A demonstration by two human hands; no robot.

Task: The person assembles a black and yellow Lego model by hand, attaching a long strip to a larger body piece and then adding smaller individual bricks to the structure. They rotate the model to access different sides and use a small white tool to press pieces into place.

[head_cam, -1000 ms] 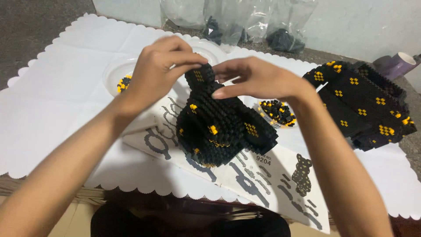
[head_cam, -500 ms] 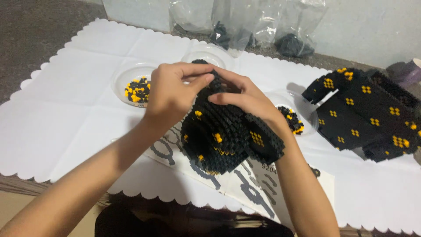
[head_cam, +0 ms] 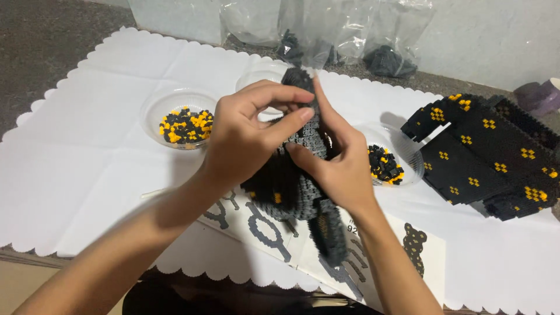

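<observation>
- Holding black brick model (head_cam: 291, 192) at frame centre, above the printed instruction sheet (head_cam: 262, 227) on the white scalloped mat (head_cam: 87, 163).
- L hand (head_cam: 245, 140): thumb + fingers pinching model's upper part.
- R hand (head_cam: 341, 163): fingers closed on its right side, index raised.
- Step, prob.: seating a piece near top.
- Next calls for firm, even press w/o cracking the build.
- Dish of black/yellow bricks (head_cam: 184, 125) upper left; 2nd dish (head_cam: 385, 166) just right of R hand.

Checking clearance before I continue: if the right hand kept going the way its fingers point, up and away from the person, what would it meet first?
The right hand would likely meet the clear plastic bags, though depth is unclear.
</observation>
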